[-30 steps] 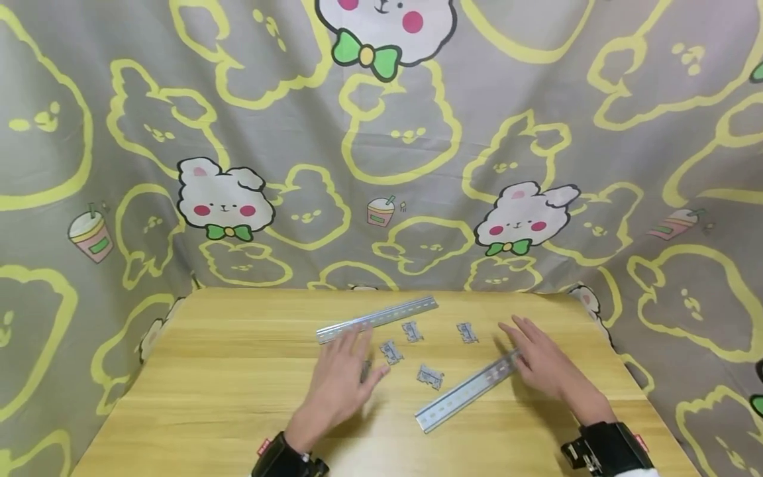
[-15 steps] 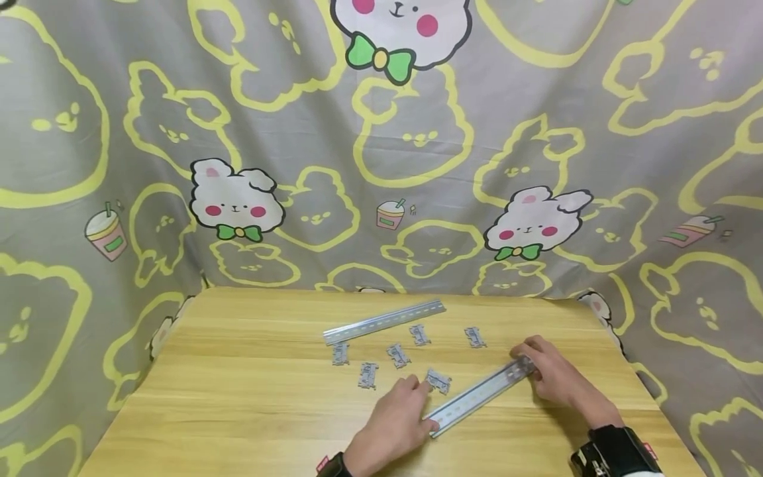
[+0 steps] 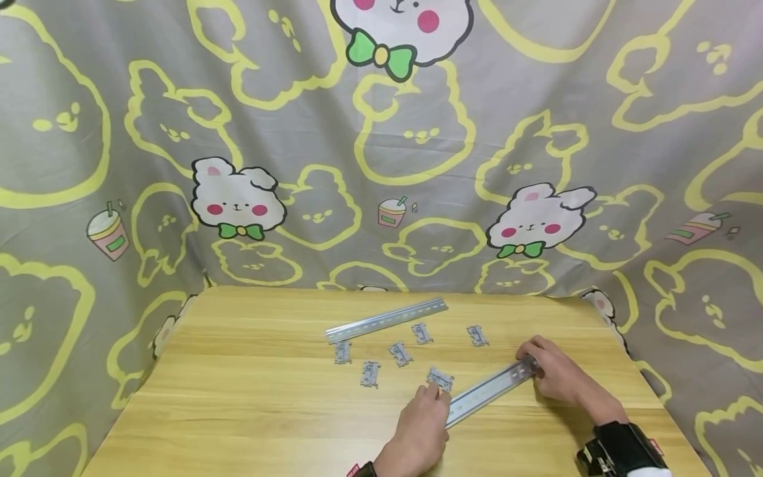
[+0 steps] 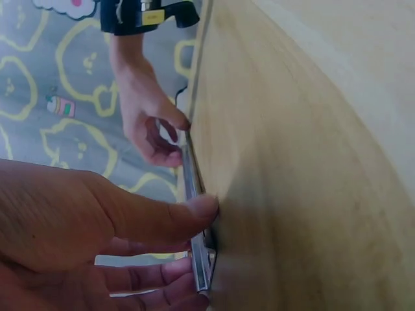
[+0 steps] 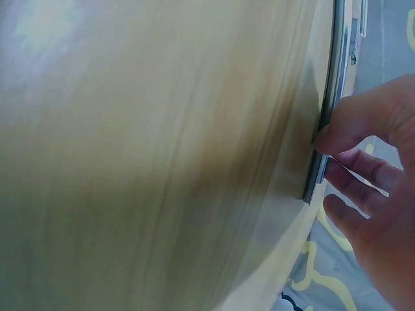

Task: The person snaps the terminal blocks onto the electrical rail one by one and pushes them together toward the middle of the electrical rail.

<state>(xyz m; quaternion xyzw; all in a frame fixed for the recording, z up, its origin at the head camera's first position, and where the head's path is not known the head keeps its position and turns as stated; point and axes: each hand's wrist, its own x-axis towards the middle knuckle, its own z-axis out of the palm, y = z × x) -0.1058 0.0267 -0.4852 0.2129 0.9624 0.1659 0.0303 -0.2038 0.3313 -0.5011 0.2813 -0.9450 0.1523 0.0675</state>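
Note:
A slotted metal DIN rail [image 3: 489,394] slants across the right front of the table, held by both hands. My left hand [image 3: 417,424] grips its near end, thumb on one edge and fingers on the other, as the left wrist view shows. At the far end, my right hand [image 3: 560,377] pinches the rail between thumb and fingers. A small grey clip-like piece [image 3: 440,379] lies right beside the left fingertips; whether they touch is unclear. The rail's ends are partly hidden by the hands in the head view.
Another slotted rail [image 3: 386,320] lies slanted at the back of the wooden table [image 3: 238,397]. Between the rails several similar grey pieces are scattered, one [image 3: 477,335] farther right and one [image 3: 369,374] farther left. A patterned curtain [image 3: 334,132] hangs behind the table.
My left hand has moved from above the grey pieces to the front rail's near end and gripped it. The right hand's fingers have curled onto the far end.

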